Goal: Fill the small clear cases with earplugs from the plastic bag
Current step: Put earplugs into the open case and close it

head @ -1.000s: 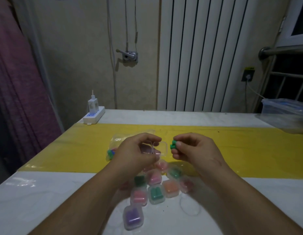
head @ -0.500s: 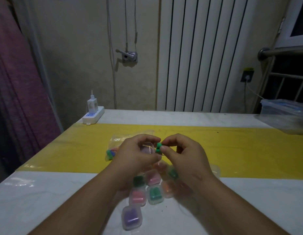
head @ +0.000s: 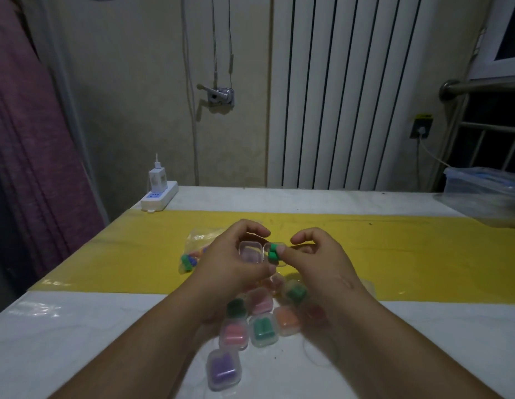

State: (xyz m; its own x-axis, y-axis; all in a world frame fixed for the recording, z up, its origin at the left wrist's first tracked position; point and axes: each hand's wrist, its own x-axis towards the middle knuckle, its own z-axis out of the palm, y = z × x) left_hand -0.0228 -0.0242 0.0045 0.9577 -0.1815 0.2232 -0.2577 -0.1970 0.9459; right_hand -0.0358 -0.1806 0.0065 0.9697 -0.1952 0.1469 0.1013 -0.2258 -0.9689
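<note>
Head view: stubby green earplugs, glossy clear square case

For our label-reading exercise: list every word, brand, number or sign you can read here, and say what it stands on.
No text here can be read.
Charger: grey marks on its face, too blurred.
Power strip: blue panel, print too small.
Yellow label above the wall socket: unreadable.

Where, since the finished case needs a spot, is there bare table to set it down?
Bare: yellow strip between the right hand and the plastic tub; white tabletop left of the filled cases. Crowded: around those cases and the plastic bag.
</note>
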